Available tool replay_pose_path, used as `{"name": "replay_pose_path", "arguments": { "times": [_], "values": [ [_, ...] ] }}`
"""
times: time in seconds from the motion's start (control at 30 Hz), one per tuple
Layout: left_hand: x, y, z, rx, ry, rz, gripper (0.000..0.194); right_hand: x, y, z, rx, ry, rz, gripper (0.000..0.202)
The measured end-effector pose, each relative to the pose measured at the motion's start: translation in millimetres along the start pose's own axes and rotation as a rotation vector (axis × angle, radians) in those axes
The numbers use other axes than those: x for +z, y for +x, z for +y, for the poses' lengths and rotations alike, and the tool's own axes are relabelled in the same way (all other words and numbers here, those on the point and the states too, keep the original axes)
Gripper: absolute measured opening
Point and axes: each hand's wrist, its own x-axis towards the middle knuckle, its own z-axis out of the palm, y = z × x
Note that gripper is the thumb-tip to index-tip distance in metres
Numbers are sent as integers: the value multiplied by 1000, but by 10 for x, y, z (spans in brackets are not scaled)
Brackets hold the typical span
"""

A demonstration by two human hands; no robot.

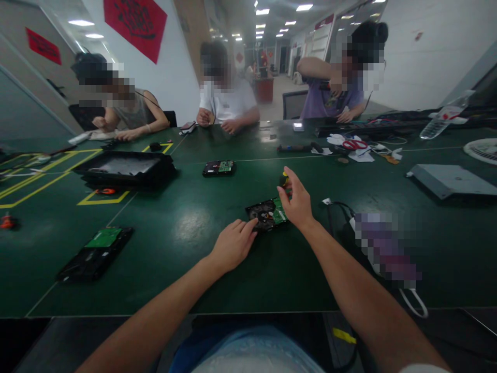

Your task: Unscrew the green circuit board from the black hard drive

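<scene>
A hard drive lies on the green table in front of me, its black casing and green circuit board facing up. My left hand steadies its near left corner, fingers pressed together against the edge. Over the board end, my right hand pinches a small screwdriver with a yellow and black handle. The screwdriver's tip is hidden behind my fingers. Farther back lies a second hard drive. At the left rests a larger black device with a green board.
Black trays stand at the back left, near an orange tool. To my right lie a blurred purple pouch with a cable and a grey metal box. Red scissors sit among papers. Three people sit opposite.
</scene>
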Motion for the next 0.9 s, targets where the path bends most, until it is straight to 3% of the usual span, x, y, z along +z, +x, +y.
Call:
{"name": "replay_pose_path", "arguments": {
  "times": [0.07, 0.17, 0.3, 0.43, 0.57, 0.67, 0.77, 0.83, 0.9],
  "values": [
    [2, 17, 58, 27, -99, -7, 42, 14, 22, -10, -17, -4, -20, 64],
    [-86, 214, 36, -18, -131, 104, 38, 22, 49, -59, -31, -42, -49, 62],
    [-353, 771, 12, -3, -225, 337, 33, 21, 66, -99, -14, -51, -76, 63],
    [-571, 1341, 125, 75, -350, 461, 39, 48, 54, -76, 52, 22, -72, 68],
    [-618, 1615, 221, 135, -396, 409, 21, 81, 33, -61, 87, 59, -57, 65],
    [-592, 1688, 217, 97, -466, 375, 26, 55, 40, -78, 120, 75, -56, 62],
    [-571, 1755, 185, 54, -560, 330, 34, -58, 67, -95, 116, 47, -128, 56],
    [-574, 1804, 172, 45, -589, 291, 38, -177, 83, -95, 95, -52, -206, 46],
    [-590, 1844, 169, 52, -595, 275, 39, -305, 88, -86, 164, -203, -287, 39]
  ]
}}
